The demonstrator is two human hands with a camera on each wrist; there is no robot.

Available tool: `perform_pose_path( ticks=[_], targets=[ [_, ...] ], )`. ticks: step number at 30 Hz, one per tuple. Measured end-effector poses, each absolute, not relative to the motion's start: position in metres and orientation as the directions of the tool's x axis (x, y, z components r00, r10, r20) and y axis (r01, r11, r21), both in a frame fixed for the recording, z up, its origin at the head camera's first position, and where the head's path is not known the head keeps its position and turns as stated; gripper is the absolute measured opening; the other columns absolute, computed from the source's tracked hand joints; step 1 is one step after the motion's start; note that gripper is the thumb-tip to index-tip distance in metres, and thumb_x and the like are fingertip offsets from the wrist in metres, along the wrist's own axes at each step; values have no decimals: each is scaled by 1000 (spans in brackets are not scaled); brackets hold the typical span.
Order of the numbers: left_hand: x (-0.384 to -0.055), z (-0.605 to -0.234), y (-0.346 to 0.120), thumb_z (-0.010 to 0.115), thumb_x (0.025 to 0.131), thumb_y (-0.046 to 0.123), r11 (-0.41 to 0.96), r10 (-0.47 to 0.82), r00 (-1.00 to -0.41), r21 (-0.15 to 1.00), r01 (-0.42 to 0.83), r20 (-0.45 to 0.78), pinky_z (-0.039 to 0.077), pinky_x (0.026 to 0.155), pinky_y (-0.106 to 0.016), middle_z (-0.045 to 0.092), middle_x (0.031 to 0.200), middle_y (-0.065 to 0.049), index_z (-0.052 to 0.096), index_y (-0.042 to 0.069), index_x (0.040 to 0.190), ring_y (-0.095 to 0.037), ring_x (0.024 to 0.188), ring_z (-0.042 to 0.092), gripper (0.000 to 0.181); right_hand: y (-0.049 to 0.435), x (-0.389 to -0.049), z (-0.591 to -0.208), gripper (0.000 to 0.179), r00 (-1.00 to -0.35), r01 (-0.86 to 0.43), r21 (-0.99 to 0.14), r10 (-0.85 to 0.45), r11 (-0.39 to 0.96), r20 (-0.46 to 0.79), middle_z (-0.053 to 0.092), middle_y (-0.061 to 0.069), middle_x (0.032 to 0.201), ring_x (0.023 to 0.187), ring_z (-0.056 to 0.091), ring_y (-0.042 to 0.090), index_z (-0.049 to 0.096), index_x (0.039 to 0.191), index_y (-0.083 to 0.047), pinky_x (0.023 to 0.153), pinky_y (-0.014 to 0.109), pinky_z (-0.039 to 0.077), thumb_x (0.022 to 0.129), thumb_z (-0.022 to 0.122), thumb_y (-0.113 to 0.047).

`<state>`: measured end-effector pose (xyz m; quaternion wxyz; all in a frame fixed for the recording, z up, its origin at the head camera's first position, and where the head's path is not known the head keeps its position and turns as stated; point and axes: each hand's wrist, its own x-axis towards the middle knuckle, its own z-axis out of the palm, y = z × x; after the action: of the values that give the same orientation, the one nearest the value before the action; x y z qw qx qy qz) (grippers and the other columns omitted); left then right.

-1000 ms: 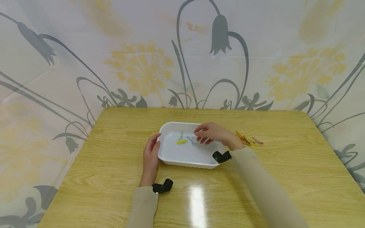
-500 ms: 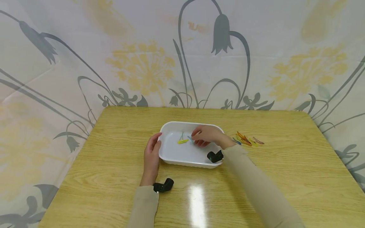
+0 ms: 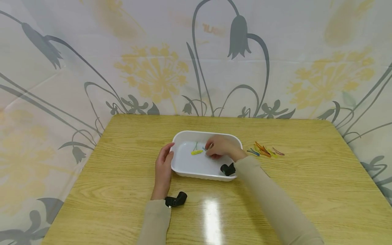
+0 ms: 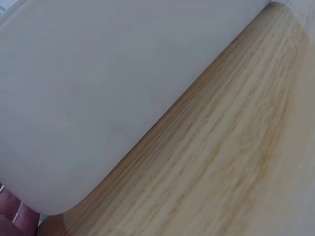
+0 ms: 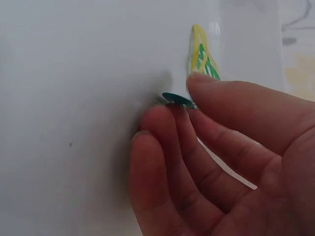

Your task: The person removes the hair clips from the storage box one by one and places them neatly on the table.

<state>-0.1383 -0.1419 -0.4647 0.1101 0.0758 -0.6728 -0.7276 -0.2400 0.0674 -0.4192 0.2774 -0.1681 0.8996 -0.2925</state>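
Note:
A white plastic tray (image 3: pixel 186 166) sits on the table, and my left hand (image 3: pixel 163 166) holds it by the left end. In the left wrist view the tray's outer wall (image 4: pixel 98 88) fills much of the picture, with fingertips (image 4: pixel 24 219) at its corner. Inside the tray, my right hand (image 3: pixel 222 147) pinches a teal-blue snap hair clip (image 5: pixel 178 100) between thumb and fingers, close over the floor. Just left of it lie a yellow hair clip (image 3: pixel 197 152) and a green hair clip (image 3: pixel 195 146), the two overlapping in the right wrist view.
Right of the tray, a small pile of orange and yellow hair clips (image 3: pixel 262 149) lies on the wooden table (image 3: pixel 122 190). A blue clip (image 3: pixel 253 152) and a reddish clip (image 3: pixel 278 151) flank it. A flower-printed curtain (image 3: pixel 153 51) stands behind the table.
My right hand has moved down and left inside the tray and closed its fingertips on the teal-blue hair clip. The left hand stays at the tray's left end.

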Motion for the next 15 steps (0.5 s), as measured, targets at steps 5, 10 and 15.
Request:
perform_pose_path(
  ticks=[5,10,15],
  targets=[
    [-138,-465,-142,46,93,24,-82,-254,-967,995,53,31,34,97,-28,45,129,9,54,19,119,-5,119,38,28,60,-236,-416,13,-777,-226,-538,-483,812,-403,57,3,78,59,54,13,61,88,-8,53,23,45,77,67,-9],
    [-138,-465,-142,45,94,23,-92,-255,-967,994,56,30,33,98,-27,45,128,10,54,18,120,-4,119,38,28,58,-232,-412,8,-778,-239,-515,-480,823,-405,56,4,78,59,53,14,60,86,-8,51,23,45,78,63,-6],
    [-138,-465,-141,45,94,23,-86,-259,-965,994,60,36,32,98,-26,45,128,10,55,18,119,-4,120,38,27,60,-230,-408,8,-767,-223,-549,-493,805,-411,56,6,75,56,54,16,59,87,-6,48,24,44,80,59,-4]
  ],
)
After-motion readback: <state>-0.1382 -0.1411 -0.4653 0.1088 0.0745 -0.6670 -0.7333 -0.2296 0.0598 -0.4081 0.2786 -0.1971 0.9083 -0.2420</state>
